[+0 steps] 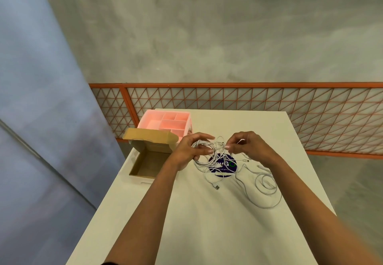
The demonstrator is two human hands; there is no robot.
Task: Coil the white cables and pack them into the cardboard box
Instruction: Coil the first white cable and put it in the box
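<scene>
My left hand (191,150) grips a coil of white cable (204,145) held just above the table. My right hand (246,145) pinches a strand of the same cable beside the coil. The cable's loose end trails down to a USB plug (216,187) on the table. A second white cable (265,184) lies in loose loops to the right, apart from both hands. The open cardboard box (145,165) sits at the table's left edge with its lid raised; its inside looks bare.
A pink divided organiser tray (165,122) stands behind the box. A round dark blue sticker (224,166) lies under the cables on the white table (207,223). An orange mesh railing (248,107) runs behind the table.
</scene>
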